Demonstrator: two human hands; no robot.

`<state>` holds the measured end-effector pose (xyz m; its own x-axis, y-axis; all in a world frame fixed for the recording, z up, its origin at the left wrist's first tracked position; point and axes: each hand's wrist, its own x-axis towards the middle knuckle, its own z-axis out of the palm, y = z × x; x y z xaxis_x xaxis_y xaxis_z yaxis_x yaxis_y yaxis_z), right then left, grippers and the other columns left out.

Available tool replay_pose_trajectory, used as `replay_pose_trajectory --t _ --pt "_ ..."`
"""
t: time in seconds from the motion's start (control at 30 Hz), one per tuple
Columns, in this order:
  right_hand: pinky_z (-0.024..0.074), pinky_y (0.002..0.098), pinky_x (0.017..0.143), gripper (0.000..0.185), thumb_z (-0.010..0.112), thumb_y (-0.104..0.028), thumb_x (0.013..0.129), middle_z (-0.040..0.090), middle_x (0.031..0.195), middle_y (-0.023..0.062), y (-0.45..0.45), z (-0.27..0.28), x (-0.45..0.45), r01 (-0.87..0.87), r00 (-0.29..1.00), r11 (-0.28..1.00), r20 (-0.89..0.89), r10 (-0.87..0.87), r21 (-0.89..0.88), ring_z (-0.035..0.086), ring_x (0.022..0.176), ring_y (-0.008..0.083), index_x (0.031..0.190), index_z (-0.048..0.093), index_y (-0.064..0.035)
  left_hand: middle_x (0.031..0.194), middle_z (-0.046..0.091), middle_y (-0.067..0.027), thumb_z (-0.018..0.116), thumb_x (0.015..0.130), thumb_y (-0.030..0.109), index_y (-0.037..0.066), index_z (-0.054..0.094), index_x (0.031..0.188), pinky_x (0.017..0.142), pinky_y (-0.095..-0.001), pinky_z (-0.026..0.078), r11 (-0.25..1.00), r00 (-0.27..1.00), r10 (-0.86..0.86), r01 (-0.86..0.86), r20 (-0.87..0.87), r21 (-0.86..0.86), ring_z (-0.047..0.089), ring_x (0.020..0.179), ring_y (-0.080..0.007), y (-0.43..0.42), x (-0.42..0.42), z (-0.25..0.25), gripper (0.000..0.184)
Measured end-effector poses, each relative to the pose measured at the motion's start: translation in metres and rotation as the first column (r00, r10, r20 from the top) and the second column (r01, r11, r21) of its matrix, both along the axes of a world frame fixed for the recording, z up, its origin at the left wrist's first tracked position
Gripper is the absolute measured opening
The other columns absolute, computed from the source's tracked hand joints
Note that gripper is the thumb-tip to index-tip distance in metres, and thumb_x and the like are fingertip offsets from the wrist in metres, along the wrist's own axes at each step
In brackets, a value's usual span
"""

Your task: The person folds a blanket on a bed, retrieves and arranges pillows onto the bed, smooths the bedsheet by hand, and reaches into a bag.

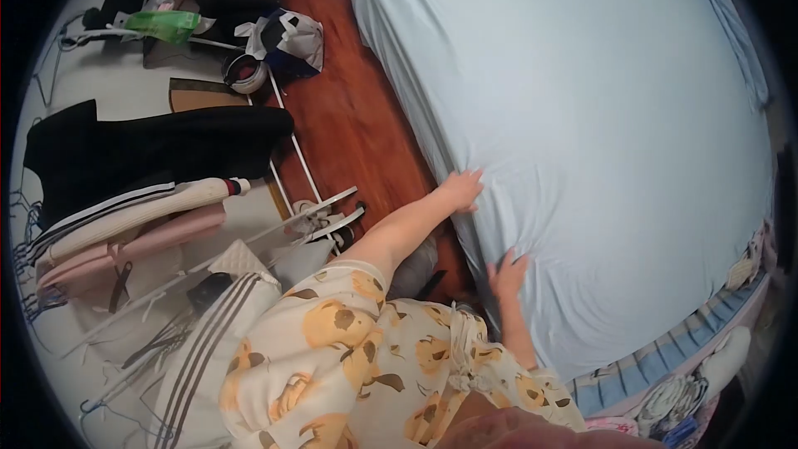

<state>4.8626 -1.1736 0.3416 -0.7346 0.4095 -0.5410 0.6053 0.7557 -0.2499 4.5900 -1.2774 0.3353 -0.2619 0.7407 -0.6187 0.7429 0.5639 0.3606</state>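
Note:
A light blue bed sheet (632, 116) covers the mattress, which fills the right side of the view. At the mattress's near long edge, my left hand (462, 190) grips the sheet with its fingers bent over the cloth. Closer to my body, my right hand (507, 273) holds the same edge, thumb and fingers around a bit of fabric. Creases fan out across the sheet from both hands. The underside of the edge, below my hands, is hidden.
Left of the bed runs a reddish wooden floor (332, 108). A white clothes rack carries a black garment (158, 137) and a pink garment (158, 241). A plastic bag (299, 43) stands farther back. Folded fabric (673, 399) lies by the bed's lower right end.

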Motion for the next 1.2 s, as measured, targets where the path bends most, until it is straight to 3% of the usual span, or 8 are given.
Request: replay_pose_trajectory --t 0.07,0.23,0.33,0.47,0.7,1.0,1.13,1.2 --pt "0.0374 0.0478 0.098 0.062 0.064 -0.036 0.081 0.043 0.124 0.0359 -0.018 0.023 -0.02 0.05 0.991 0.959 0.134 -0.013 -0.277 0.044 0.115 0.0487 0.128 0.045 -0.0001 0.134 0.038 -0.0154 0.067 0.078 0.037 0.011 0.05 0.126 0.09 -0.0493 0.043 0.993 0.989 0.117 -0.117 0.087 -0.003 0.039 0.124 -0.0328 -0.037 -0.003 0.006 0.058" --pt "0.042 0.0476 0.092 0.051 0.061 -0.028 0.084 0.047 0.123 0.0274 0.013 0.018 -0.076 -0.067 0.991 0.978 -0.123 0.044 -0.195 0.05 0.106 0.0443 0.126 0.047 -0.0017 0.126 0.046 -0.0175 0.061 0.082 0.042 0.009 0.051 0.124 0.093 -0.0474 0.044 0.894 0.899 0.436 -0.428 0.035 -0.134 0.051 0.113 -0.0358 -0.115 -0.045 0.021 0.054" --pt "0.0398 0.0453 0.096 0.047 0.06 -0.024 0.085 0.048 0.122 0.0295 0.06 0.014 -0.134 -0.09 0.968 0.996 -0.239 0.082 -0.02 0.047 0.112 0.0428 0.124 0.049 0.0004 0.125 0.049 -0.0184 0.058 0.084 0.043 0.008 0.049 0.125 0.095 -0.0463 0.043 0.807 0.818 0.575 -0.568 -0.009 -0.162 0.05 0.114 -0.0368 -0.147 -0.073 0.02 0.055" --pt "0.0403 0.0451 0.096 0.046 0.058 -0.023 0.087 0.047 0.124 0.0283 0.113 0.02 -0.205 -0.092 0.968 0.989 -0.223 0.117 0.118 0.047 0.113 0.0421 0.126 0.047 -0.0007 0.13 0.046 -0.0192 0.056 0.086 0.041 0.008 0.046 0.13 0.099 -0.0452 0.04 0.734 0.743 0.668 -0.666 -0.032 -0.133 0.046 0.12 -0.037 -0.164 -0.085 0.03 0.056" --pt "0.0418 0.0457 0.094 0.047 0.059 -0.022 0.087 0.045 0.127 0.028 0.116 0.014 -0.245 -0.031 0.932 0.995 -0.357 0.064 0.098 0.046 0.114 0.0421 0.128 0.046 -0.002 0.149 0.02 -0.0193 0.061 0.086 0.032 0.012 0.033 0.14 0.102 -0.0443 0.038 0.706 0.711 0.701 -0.703 -0.052 -0.083 0.037 0.128 -0.0369 -0.127 -0.106 0.037 0.064" --pt "0.042 0.0498 0.09 0.062 0.065 -0.029 0.083 0.037 0.133 0.0273 0.088 0.006 -0.397 -0.029 0.936 0.971 -0.336 0.109 0.236 0.044 0.117 0.0408 0.134 0.038 -0.007 0.15 0.015 -0.0193 0.064 0.084 0.029 0.012 0.03 0.142 0.102 -0.0461 0.037 0.803 0.788 0.591 -0.552 -0.175 0.225 0.029 0.133 -0.0367 -0.069 -0.267 0.016 0.069" --pt "0.0414 0.0526 0.089 0.075 0.068 -0.035 0.08 0.034 0.135 0.0271 0.063 0.018 -0.502 -0.055 0.957 0.957 -0.258 0.132 0.286 0.041 0.119 0.0412 0.14 0.03 -0.0096 0.15 0.016 -0.0191 0.063 0.084 0.028 0.011 0.032 0.141 0.101 -0.0463 0.038 0.809 0.804 0.571 -0.514 -0.169 0.287 0.029 0.133 -0.0351 -0.073 -0.36 0.011 0.067" --pt "0.0391 0.0547 0.093 0.09 0.072 -0.042 0.075 0.027 0.14 0.0305 0.05 0.005 -0.54 -0.083 0.994 0.99 -0.061 0.091 0.111 0.034 0.126 0.0434 0.143 0.023 -0.0102 0.15 0.016 -0.0187 0.062 0.085 0.027 0.011 0.032 0.141 0.101 -0.0464 0.037 0.807 0.803 0.576 -0.528 -0.152 0.265 0.029 0.133 -0.0346 -0.084 -0.391 0.015 0.066"
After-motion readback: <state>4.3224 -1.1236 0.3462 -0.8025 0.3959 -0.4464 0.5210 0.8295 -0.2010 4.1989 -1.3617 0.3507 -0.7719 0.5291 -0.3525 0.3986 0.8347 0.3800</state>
